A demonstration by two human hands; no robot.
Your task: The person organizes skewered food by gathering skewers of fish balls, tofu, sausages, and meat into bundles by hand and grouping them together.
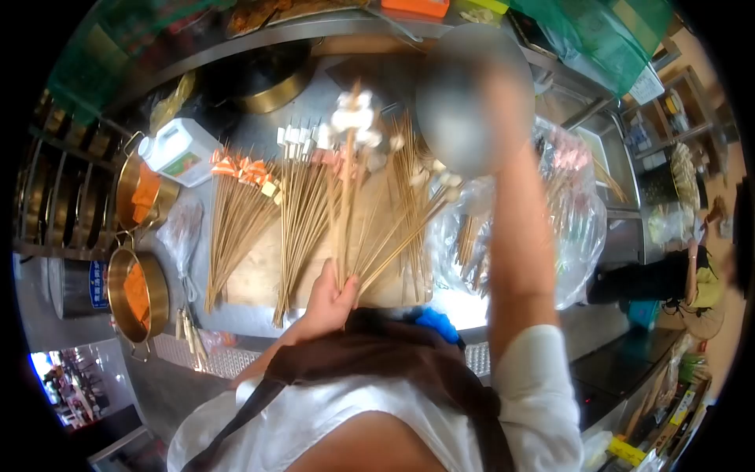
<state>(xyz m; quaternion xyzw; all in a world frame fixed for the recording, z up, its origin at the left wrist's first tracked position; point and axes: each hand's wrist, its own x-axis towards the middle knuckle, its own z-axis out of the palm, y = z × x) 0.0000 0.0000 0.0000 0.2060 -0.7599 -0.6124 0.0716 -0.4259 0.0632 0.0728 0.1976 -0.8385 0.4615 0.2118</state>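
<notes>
My left hand [332, 297] is closed around the lower ends of a bunch of bamboo skewers [346, 208], low at the front edge of the board. White pieces of food [353, 118] sit on the far ends of these skewers. My right arm reaches far forward, and my right hand [503, 98] is smeared by motion at the side of a round grey metal bowl [460, 110]. The bowl is blurred along with the hand, and the fingers are not distinct. Under the skewers lies a wooden cutting board [252, 271].
Skewers with orange-and-white pieces [240, 169] fan out at left. Beside them are a white jug [179, 149] and brass pots [138, 295] with orange contents. A clear plastic bag [578, 228] of skewers lies right. Another person [680, 275] is at far right.
</notes>
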